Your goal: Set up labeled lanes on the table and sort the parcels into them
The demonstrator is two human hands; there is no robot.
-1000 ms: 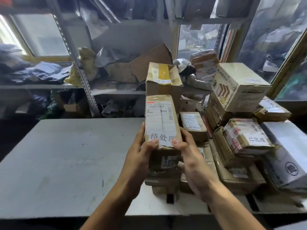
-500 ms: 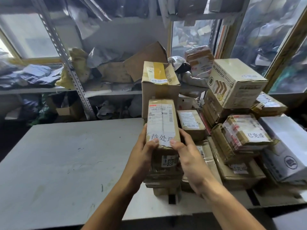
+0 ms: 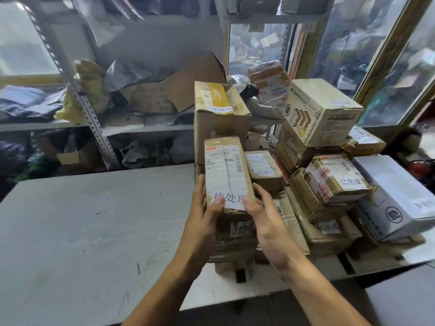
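Cluttered metal shelving (image 3: 98, 128) and dim windows were seen behind a grey table (image 3: 89, 231), whose left half lay bare while cartons were heaped on its right half. A long brown parcel (image 3: 227, 170) was held above a low stack of boxes (image 3: 235, 243) at the table's near edge, gripped at its near end from both sides: the left hand (image 3: 204, 222) was curled round its left edge and the right hand (image 3: 263, 222) round its right, both thumbs being pressed onto a white slip (image 3: 229, 200) printed 待处理. The parcel was tilted with its labelled face upward, probably so that the slip could be read before a lane was chosen. Just right of it a smaller box (image 3: 263, 170) bearing another slip was seen, and further right a taped parcel (image 3: 336, 180) marked 已完成 was perched on the heap. A tall carton (image 3: 219, 114) with a handwritten slip stood behind. No marked lanes could be made out on the tabletop, so the sorting was judged to be at an early stage, the open left side likely being reserved for them.
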